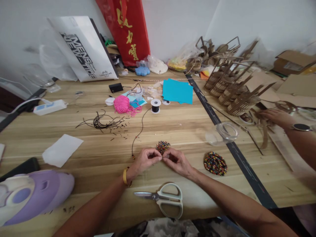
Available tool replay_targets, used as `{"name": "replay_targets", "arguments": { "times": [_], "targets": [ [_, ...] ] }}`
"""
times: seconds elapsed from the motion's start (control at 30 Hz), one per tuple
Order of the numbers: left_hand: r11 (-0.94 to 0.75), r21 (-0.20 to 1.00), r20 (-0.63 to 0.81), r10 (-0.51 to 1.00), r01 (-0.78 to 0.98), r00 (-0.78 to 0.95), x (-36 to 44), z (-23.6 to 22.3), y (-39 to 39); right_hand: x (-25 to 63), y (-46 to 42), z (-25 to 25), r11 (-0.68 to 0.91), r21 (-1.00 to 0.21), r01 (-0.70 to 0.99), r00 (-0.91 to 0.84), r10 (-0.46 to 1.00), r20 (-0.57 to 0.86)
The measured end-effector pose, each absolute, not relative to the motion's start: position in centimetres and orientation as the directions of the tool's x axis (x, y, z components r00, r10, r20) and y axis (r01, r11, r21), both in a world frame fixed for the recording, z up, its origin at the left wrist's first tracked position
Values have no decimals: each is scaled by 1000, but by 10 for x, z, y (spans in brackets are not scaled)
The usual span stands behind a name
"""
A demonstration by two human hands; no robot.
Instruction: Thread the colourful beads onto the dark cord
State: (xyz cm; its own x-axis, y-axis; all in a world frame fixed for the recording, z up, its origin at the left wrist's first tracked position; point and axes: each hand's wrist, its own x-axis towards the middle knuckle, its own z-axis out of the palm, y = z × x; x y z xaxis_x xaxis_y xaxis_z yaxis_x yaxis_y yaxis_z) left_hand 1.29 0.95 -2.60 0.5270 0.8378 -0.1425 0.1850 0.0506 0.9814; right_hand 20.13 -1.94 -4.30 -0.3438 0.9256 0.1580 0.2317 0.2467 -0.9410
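My left hand (148, 159), a yellow band at its wrist, is closed in a pinch at the middle of the table. A black cord (142, 125) runs from a small white spool (155, 106) to this hand, with a few coloured beads (133, 157) on it beside the palm. Fingertip to fingertip with it, my right hand (178, 160) is pinched too; whatever lies between its fingers is too small to make out. Just beyond the fingertips is a pile of mixed coloured beads (163, 146). Scissors with pale handles (170, 199) lie nearer me, below the hands.
Strung beads (215, 163) lie coiled at right, near a clear plastic container (223, 133). Black cord pieces (101, 121), pink yarn (121, 104) and blue sheets (177, 91) lie farther back. A purple-and-white device (41, 196) stands left. Another person's hand (277, 117) is beside woven baskets (232, 93).
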Motion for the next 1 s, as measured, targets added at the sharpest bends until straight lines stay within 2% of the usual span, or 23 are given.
{"name": "replay_targets", "arguments": {
  "times": [0.47, 0.87, 1.0],
  "targets": [
    [81, 982, -159, 837, 169, 523, 12, -28, 10, 202, -20, -40, 294, -927, 234, -357, 913, 199],
    [178, 976, -218, 840, 127, 497, 12, -27, 11, 202, -22, -51, 171, -966, 195, -343, 934, 96],
    [181, 975, -220, 836, 126, 502, 12, -26, 10, 203, -21, -49, 195, -956, 217, -345, 932, 112]
  ]
}}
